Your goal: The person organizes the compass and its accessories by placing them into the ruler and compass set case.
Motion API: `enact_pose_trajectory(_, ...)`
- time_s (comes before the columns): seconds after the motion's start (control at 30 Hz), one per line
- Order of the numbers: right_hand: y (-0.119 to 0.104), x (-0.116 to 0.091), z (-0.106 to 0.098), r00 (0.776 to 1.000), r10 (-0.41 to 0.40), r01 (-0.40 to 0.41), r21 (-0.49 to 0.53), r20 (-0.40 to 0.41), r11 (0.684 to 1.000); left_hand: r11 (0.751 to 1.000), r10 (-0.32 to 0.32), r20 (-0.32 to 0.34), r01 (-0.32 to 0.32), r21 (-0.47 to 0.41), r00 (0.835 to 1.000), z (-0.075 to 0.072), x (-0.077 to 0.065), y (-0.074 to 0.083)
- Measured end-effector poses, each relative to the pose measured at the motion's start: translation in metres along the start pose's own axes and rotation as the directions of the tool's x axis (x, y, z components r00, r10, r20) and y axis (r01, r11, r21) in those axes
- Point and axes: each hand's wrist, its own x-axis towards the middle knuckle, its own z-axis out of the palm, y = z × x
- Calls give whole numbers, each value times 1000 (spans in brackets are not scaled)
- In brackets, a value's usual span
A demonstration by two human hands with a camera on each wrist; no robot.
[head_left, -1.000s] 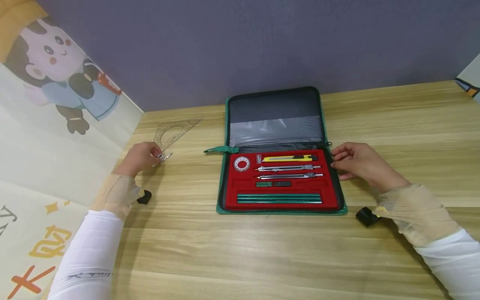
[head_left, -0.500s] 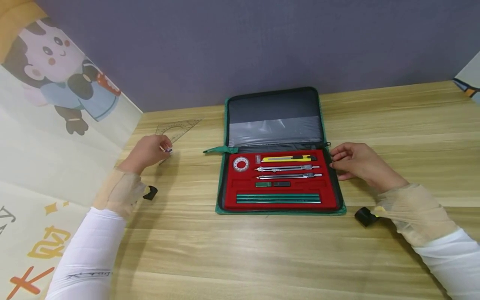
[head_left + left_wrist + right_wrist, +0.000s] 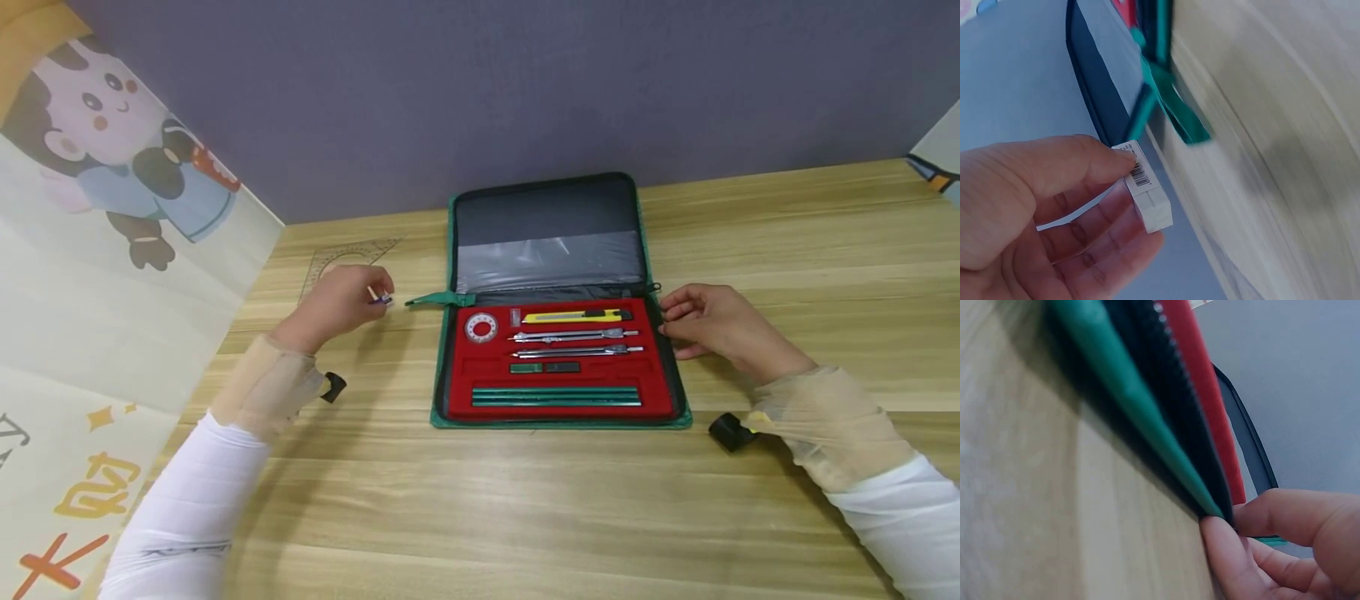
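Observation:
My left hand (image 3: 339, 302) pinches a small white eraser (image 3: 1142, 187) with a printed barcode, thumb on top and fingers beneath. In the head view the hand hovers left of the green zip case (image 3: 562, 424), close to its strap (image 3: 437, 298). My right hand (image 3: 716, 325) pinches the case's right edge between thumb and fingers; the right wrist view shows the zipper (image 3: 1169, 334) running up to those fingertips. The case lies open, its red tray (image 3: 472, 343) bearing a round white disc (image 3: 481, 327), yellow cutter (image 3: 577, 317), two metal compasses (image 3: 573, 337) and green pencils (image 3: 557, 397).
Behind my left hand lies a clear set square (image 3: 381, 247), partly hidden by the hand. A purple-grey panel (image 3: 525, 92) rises along the table's back, and a printed wall (image 3: 97, 333) stands at the left.
My left hand has moved right with the eraser, from near the set square toward the case's strap. My right hand stays at the case's right edge.

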Motion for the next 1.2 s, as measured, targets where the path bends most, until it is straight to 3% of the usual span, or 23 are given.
enact_pose_trajectory(0.23,1,0,0,1000,3,-3,-3,-4,1000,993,119,-2,-119,20,993,7,6,25)
enact_pose_trajectory(0.5,1,1,0,1000,3,-3,-3,-7,1000,980,196,20,-197,13,980,16,8,52)
enact_pose_trajectory(0.73,1,0,-1,1000,-20,20,1,3,1000,978,208,88,-210,15,974,26,9,73)
enact_pose_trajectory(1.07,0,0,-1,1000,-12,12,6,7,1000,952,306,94,-307,-3,948,38,9,90)
enact_pose_trajectory(1.2,0,0,-1,1000,-2,2,9,5,1000,951,310,118,-310,-25,943,40,8,96)
